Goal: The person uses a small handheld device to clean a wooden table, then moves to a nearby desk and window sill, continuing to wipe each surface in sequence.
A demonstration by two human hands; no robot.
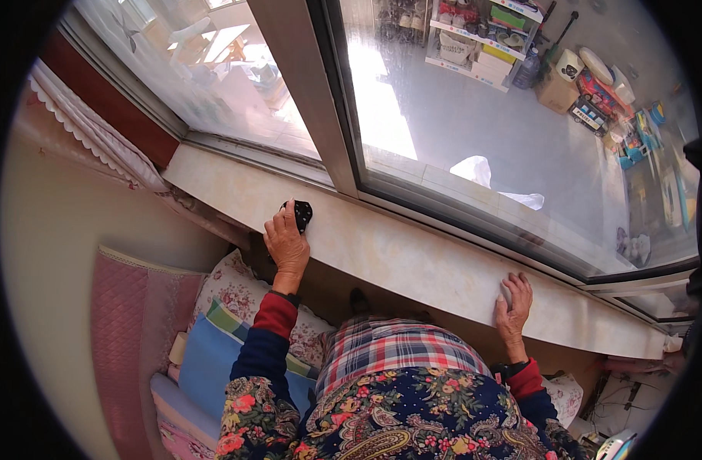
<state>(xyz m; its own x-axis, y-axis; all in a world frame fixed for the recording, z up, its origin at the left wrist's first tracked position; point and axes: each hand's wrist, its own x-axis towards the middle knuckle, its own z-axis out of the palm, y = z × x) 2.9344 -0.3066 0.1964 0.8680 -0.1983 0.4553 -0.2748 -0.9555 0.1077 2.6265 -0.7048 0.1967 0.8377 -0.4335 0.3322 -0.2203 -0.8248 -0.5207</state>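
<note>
My left hand (287, 241) grips a small black item with pale dots (302, 215), perhaps folded cloth. It presses this against the marbled, off-white windowsill (385, 253), left of the upright window frame. The palm and fingers hide part of the item. On the same sill, farther right, lies my right hand (514, 307). Its fingers rest on the surface, thumb apart, and nothing shows in its grasp. Behind the sill stands the sliding window's metal frame (322, 98), with a glass pane (408, 132) to the right of it.
A pink scalloped curtain (92, 123) hangs at the left end of the sill. Below it are a floral pillow (236, 287), a blue folded cloth (213, 362) and a pink quilted pad (121, 345). Beyond the glass, a shoe rack (483, 40) and several toys and boxes stand.
</note>
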